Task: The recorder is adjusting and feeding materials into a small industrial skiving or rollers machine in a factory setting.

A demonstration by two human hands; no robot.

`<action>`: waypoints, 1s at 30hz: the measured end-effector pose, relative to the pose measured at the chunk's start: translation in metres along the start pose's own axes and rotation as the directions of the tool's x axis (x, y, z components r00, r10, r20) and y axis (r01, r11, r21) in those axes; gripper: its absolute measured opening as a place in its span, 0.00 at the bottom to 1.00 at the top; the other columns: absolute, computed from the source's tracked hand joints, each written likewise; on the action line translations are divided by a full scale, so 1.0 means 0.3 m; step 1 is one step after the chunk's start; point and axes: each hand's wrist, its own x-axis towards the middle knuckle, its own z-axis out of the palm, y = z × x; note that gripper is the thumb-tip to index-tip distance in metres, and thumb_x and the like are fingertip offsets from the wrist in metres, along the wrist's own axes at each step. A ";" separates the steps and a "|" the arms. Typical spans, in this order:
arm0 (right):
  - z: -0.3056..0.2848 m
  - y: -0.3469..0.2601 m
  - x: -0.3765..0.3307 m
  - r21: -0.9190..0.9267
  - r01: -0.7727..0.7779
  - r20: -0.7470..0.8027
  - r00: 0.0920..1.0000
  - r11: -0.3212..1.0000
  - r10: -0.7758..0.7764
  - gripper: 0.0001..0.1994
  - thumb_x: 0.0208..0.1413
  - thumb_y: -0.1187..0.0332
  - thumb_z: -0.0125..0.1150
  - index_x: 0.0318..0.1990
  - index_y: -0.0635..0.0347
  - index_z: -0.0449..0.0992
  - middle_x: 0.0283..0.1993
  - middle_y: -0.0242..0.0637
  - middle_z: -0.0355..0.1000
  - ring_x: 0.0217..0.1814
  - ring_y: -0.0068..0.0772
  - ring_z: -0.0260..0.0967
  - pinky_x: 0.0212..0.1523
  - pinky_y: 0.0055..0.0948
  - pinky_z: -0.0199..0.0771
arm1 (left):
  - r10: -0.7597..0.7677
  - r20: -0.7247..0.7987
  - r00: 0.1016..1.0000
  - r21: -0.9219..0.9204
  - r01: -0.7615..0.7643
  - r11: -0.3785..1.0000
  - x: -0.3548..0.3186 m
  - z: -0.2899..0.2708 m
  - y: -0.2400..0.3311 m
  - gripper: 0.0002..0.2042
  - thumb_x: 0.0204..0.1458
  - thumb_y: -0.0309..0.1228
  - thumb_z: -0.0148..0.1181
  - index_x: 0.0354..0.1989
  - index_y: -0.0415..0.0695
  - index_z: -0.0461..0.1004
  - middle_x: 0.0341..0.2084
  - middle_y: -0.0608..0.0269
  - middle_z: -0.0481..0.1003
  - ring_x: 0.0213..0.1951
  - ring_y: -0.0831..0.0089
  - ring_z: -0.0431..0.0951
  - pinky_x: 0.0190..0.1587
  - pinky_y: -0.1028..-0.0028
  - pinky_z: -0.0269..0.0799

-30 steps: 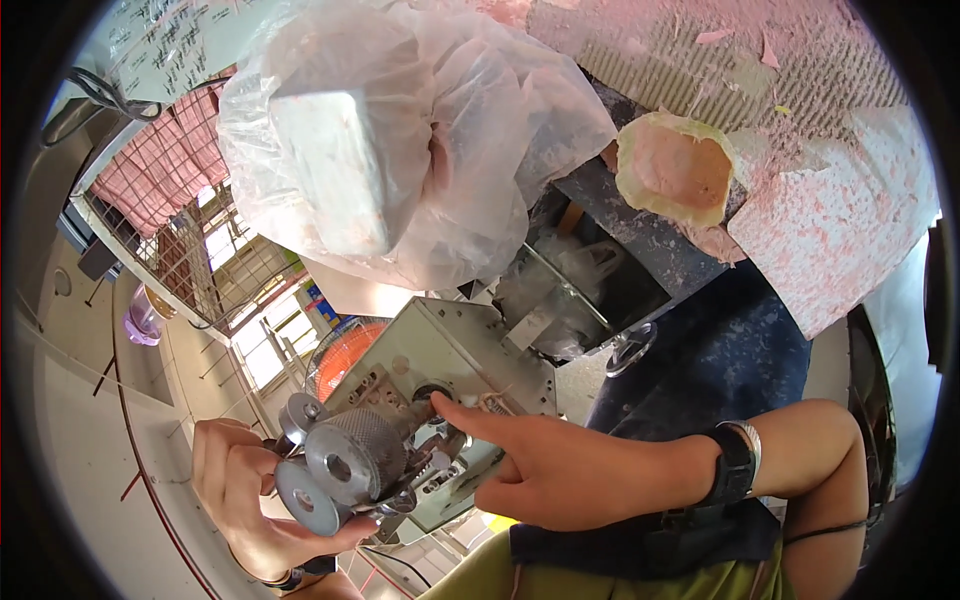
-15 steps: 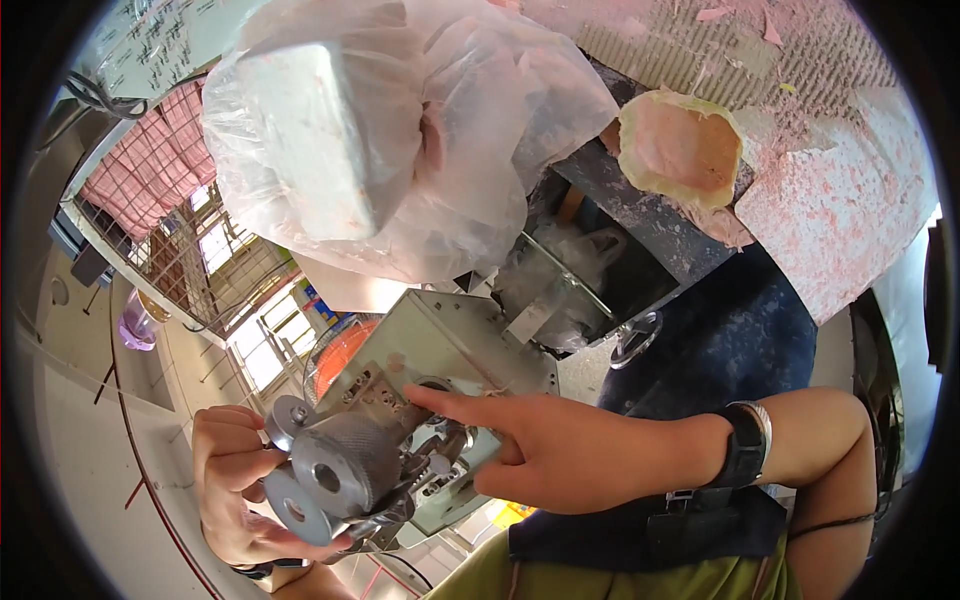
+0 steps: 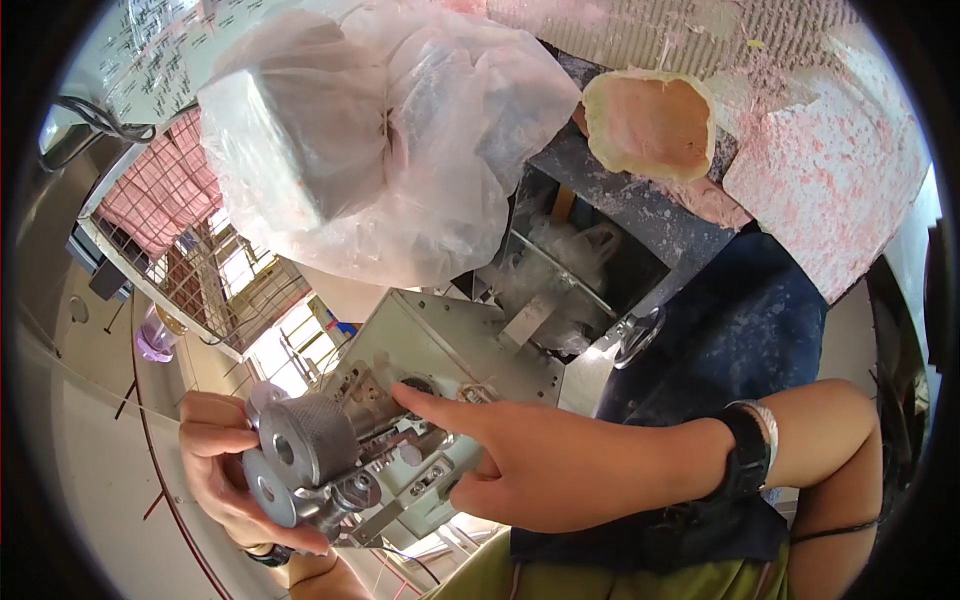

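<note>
Two hands on a small grey metal machine (image 3: 455, 350) — one gripping, one pointing.

The left hand (image 3: 215, 465) wraps its fingers around two knurled metal rollers (image 3: 300, 455), one larger above one smaller, at the machine's front end, low and left of centre. The right hand (image 3: 530, 465) rests against the machine's side, one forefinger stretched onto the plate, grasping nothing; one dark wristband (image 3: 745, 455) sits on that wrist. Above hangs one clear plastic bag (image 3: 370, 150) — one wire rack (image 3: 190, 250) stands at left.
</note>
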 end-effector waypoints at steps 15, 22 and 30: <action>0.029 0.051 0.026 -0.314 0.400 -0.337 0.801 0.861 -0.495 0.21 0.64 0.73 0.53 0.64 0.65 0.70 0.24 0.44 0.70 0.24 0.36 0.68 0.30 0.36 0.68 | 0.029 -0.114 0.993 0.037 -0.025 0.999 -0.006 0.011 -0.008 0.44 0.26 0.62 0.84 0.44 0.41 0.70 0.35 0.63 0.64 0.37 0.71 0.64 0.39 0.71 0.61; 0.004 0.014 0.111 -0.161 0.472 -0.254 0.829 0.867 -0.498 0.13 0.66 0.74 0.53 0.54 0.66 0.77 0.23 0.44 0.68 0.23 0.32 0.61 0.27 0.32 0.64 | 0.045 -0.149 0.988 0.081 -0.033 0.996 -0.004 0.019 -0.009 0.45 0.26 0.65 0.82 0.43 0.42 0.70 0.34 0.64 0.64 0.36 0.72 0.64 0.39 0.72 0.60; 0.035 0.070 0.132 -0.255 0.615 -0.427 0.621 0.747 -0.657 0.07 0.62 0.73 0.63 0.45 0.64 0.80 0.25 0.37 0.69 0.23 0.29 0.63 0.27 0.31 0.63 | 0.110 -0.161 0.981 0.062 -0.101 0.993 -0.005 0.013 -0.043 0.45 0.24 0.67 0.81 0.42 0.42 0.71 0.33 0.65 0.64 0.35 0.73 0.64 0.39 0.71 0.60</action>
